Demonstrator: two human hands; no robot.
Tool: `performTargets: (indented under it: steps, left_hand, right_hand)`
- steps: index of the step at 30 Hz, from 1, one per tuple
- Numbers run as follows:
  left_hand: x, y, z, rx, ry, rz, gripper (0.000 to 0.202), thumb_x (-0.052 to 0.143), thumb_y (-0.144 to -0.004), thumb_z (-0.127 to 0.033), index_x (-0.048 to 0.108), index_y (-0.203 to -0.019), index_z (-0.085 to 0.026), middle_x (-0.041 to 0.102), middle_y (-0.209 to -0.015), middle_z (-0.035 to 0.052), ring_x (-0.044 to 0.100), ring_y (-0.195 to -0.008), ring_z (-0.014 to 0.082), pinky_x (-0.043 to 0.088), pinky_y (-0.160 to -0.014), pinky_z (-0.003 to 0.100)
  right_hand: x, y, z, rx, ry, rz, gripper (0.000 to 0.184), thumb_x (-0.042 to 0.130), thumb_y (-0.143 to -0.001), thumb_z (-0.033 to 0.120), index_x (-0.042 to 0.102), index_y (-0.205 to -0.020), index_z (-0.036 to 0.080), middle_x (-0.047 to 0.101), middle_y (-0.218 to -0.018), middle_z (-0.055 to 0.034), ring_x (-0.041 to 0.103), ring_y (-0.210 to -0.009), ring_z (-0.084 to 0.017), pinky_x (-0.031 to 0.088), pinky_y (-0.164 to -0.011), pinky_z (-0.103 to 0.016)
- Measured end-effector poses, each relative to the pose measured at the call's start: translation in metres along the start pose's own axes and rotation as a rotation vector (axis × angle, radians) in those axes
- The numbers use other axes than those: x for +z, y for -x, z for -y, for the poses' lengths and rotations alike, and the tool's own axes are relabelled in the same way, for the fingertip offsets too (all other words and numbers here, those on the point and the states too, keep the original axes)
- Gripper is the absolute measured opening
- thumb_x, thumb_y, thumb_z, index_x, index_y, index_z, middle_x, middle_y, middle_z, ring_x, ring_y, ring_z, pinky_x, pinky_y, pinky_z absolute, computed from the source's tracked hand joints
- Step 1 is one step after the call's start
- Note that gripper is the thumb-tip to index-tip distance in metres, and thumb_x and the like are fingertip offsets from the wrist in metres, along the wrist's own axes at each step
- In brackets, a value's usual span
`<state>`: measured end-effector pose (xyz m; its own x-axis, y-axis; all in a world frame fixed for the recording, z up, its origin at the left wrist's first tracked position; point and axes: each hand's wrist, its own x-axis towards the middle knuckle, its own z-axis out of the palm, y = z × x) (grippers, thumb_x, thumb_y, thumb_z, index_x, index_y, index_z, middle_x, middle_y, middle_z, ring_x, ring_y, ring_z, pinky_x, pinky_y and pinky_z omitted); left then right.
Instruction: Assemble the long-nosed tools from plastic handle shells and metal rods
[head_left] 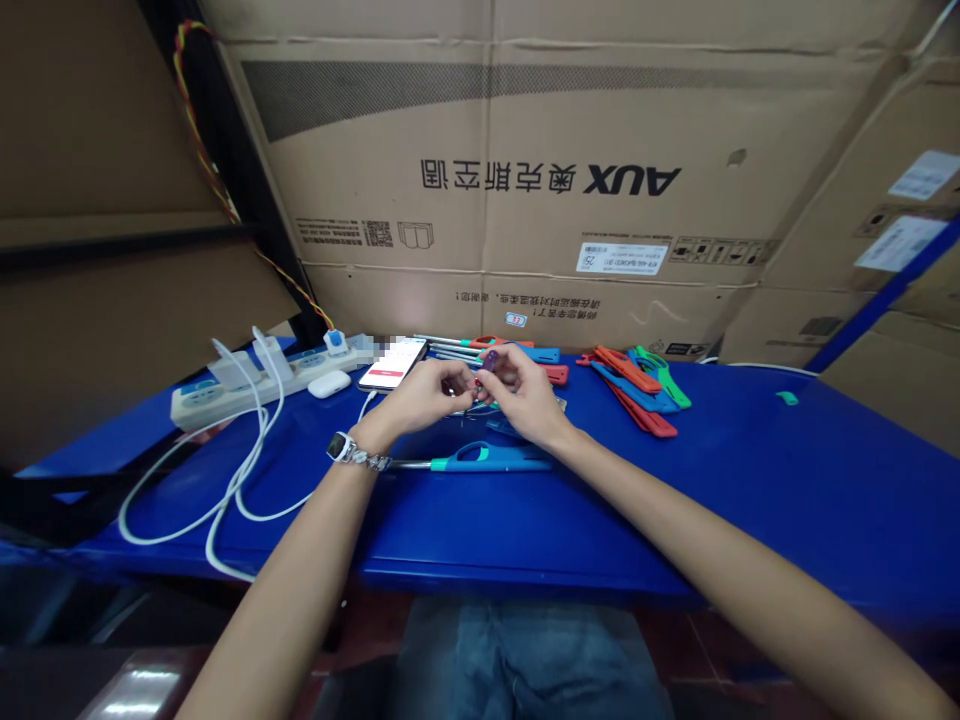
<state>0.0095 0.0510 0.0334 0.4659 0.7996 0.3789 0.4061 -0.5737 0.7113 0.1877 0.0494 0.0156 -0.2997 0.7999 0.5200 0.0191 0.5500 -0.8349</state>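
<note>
My left hand (pixel 433 392) and my right hand (pixel 523 396) meet over the blue table, fingertips almost touching. Between the thumb and fingers of my right hand is a small dark purple piece (pixel 490 361). The fingers of my left hand are pinched close to it; what they hold is mostly hidden, though a bit of red shows there. Below the hands lies a blue long-necked lighter (pixel 491 458), its metal tube pointing left. Behind them are several more lighters (pixel 480 343) with metal tubes. Small parts under my hands are partly covered.
Red, blue and green lighter handle shells (pixel 637 388) are piled to the right. A green scrap (pixel 787 398) lies farther right. At left are a phone (pixel 391 364), a white earbud case (pixel 329 384), a power strip (pixel 225 392) and looping white cables (pixel 251 460). A cardboard wall (pixel 390 110) stands behind.
</note>
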Motion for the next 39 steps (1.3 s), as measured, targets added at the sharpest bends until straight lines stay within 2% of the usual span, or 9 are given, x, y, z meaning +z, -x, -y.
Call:
performTargets:
  steps: [3,6,10,13,21,34,39]
  left_hand:
    - [0.005,0.0,-0.008,0.034,-0.006,-0.016,0.011,0.059,-0.081,-0.023,0.067,-0.076,-0.016,0.067,-0.073,0.002,0.059,-0.067,0.0154,0.045,-0.063,0.025]
    - [0.009,0.0,-0.011,0.034,-0.036,0.028,0.015,0.061,-0.083,-0.029,0.069,-0.08,-0.017,0.07,-0.08,0.0035,0.062,-0.073,0.0171,0.047,-0.069,0.027]
    - [0.014,0.001,-0.008,-0.06,-0.018,0.16,0.026,0.072,-0.076,-0.037,0.071,-0.091,-0.015,0.072,-0.084,0.0048,0.065,-0.078,0.0194,0.05,-0.072,0.03]
    - [0.018,0.001,-0.006,-0.117,0.004,0.206,0.031,0.075,-0.074,-0.036,0.071,-0.094,-0.014,0.074,-0.086,0.0059,0.065,-0.077,0.0188,0.05,-0.071,0.029]
    - [0.026,-0.002,-0.007,-0.138,0.039,0.184,0.026,0.069,-0.08,-0.038,0.072,-0.086,-0.013,0.074,-0.079,0.0057,0.064,-0.071,0.0169,0.048,-0.066,0.027]
    - [0.026,-0.002,-0.006,-0.102,-0.052,0.165,0.022,0.066,-0.082,-0.034,0.073,-0.082,-0.013,0.075,-0.076,0.0049,0.066,-0.068,0.0167,0.048,-0.064,0.025]
    - [0.031,-0.002,-0.011,-0.075,-0.15,0.117,0.017,0.065,-0.083,-0.028,0.073,-0.08,-0.014,0.075,-0.074,0.0037,0.065,-0.066,0.0159,0.046,-0.062,0.024]
  right_hand:
    - [-0.01,0.002,0.009,-0.011,-0.046,-0.023,0.022,0.057,-0.091,0.042,0.048,-0.1,0.024,0.06,-0.088,-0.0009,0.063,-0.07,-0.014,0.055,-0.07,-0.033]
    - [-0.023,0.007,0.017,-0.011,-0.062,-0.036,0.024,0.055,-0.093,0.045,0.046,-0.103,0.024,0.062,-0.09,-0.0012,0.063,-0.07,-0.013,0.053,-0.067,-0.03]
    - [-0.04,0.015,0.018,-0.043,-0.066,-0.114,0.029,0.056,-0.092,0.048,0.044,-0.105,0.025,0.064,-0.088,-0.0002,0.064,-0.064,-0.012,0.053,-0.06,-0.027]
    - [-0.047,0.019,0.015,-0.068,-0.104,-0.151,0.029,0.057,-0.091,0.048,0.044,-0.103,0.024,0.064,-0.085,0.0006,0.065,-0.061,-0.012,0.054,-0.057,-0.027]
    - [-0.046,0.022,0.014,-0.074,-0.135,-0.159,0.029,0.058,-0.092,0.047,0.044,-0.102,0.024,0.066,-0.084,0.0012,0.068,-0.061,-0.012,0.056,-0.057,-0.026]
    - [-0.044,0.024,0.016,-0.076,-0.116,-0.154,0.026,0.056,-0.093,0.045,0.043,-0.104,0.025,0.064,-0.083,0.001,0.067,-0.062,-0.013,0.056,-0.059,-0.028]
    - [-0.045,0.026,0.019,-0.133,0.036,-0.118,0.02,0.053,-0.095,0.04,0.044,-0.102,0.024,0.062,-0.081,0.0015,0.067,-0.066,-0.014,0.056,-0.064,-0.03]
